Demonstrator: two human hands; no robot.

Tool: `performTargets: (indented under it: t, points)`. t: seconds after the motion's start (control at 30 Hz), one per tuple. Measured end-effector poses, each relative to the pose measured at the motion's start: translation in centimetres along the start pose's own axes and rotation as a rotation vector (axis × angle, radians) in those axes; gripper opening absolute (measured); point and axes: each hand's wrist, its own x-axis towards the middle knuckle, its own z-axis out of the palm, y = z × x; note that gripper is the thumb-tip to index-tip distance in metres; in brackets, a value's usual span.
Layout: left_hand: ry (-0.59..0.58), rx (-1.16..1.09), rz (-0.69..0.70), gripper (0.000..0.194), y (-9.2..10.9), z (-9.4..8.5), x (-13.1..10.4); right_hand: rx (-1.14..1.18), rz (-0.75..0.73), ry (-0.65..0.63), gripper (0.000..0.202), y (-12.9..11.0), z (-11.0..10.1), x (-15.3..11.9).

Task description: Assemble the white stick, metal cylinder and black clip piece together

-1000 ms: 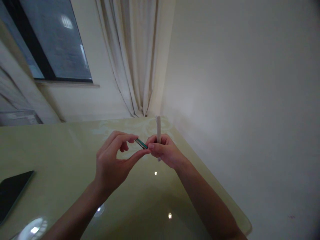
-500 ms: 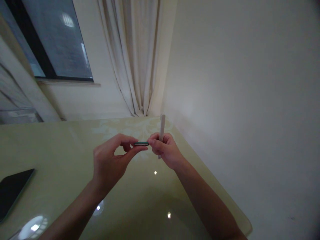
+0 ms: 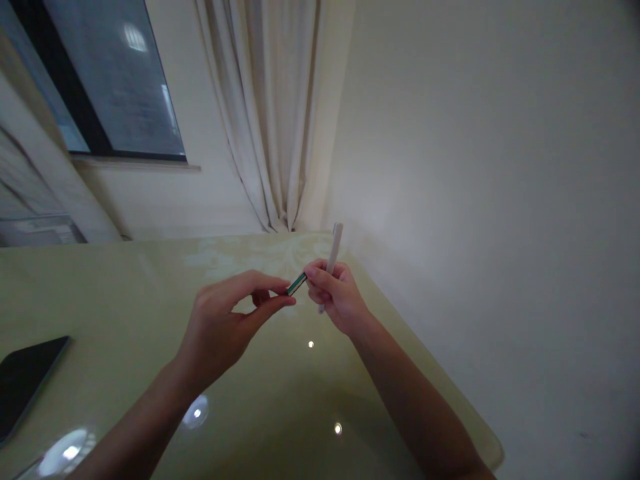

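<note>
A small flat green item with dark and pale edges [image 3: 297, 285] is held between my two hands, tilted with its right end up; its kind is too small to make out. My left hand [image 3: 231, 313] pinches its lower left end between thumb and fingers. The upper right end meets the thumb and index finger of my right hand [image 3: 336, 291]. A slim white pen [image 3: 335, 248] runs through that same hand, gripped by its curled fingers. It leans slightly right, with its lower tip showing beneath the fist.
Below the hands is a glossy pale green table [image 3: 260, 407] with light reflections. A dark flat tablet-like thing [image 3: 30, 377] lies at its left. Behind stand a beige curtain [image 3: 275, 120] and a window [image 3: 115, 80]; a white wall [image 3: 475, 200] borders the right side.
The green item has turned from level to tilted, its right end rising. My right hand has moved slightly up and right with the pen, and my left hand slightly right.
</note>
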Motion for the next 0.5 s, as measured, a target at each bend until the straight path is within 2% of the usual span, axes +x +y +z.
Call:
performTargets:
  t: [0.17, 0.3, 0.5]
  points:
    - [-0.080, -0.077, -0.012, 0.040, -0.4, 0.1, 0.1, -0.046, 0.030, -0.043, 0.033, 0.0, -0.1, -0.1]
    - [-0.120, -0.093, 0.030, 0.034, -0.6, 0.6, 0.2, -0.088, 0.029, -0.046, 0.034, 0.3, -0.3, -0.1]
    - [-0.080, -0.082, 0.032, 0.033, -0.7, 1.1, 0.1, -0.113, 0.020, -0.026, 0.035, 0.3, -0.1, -0.1]
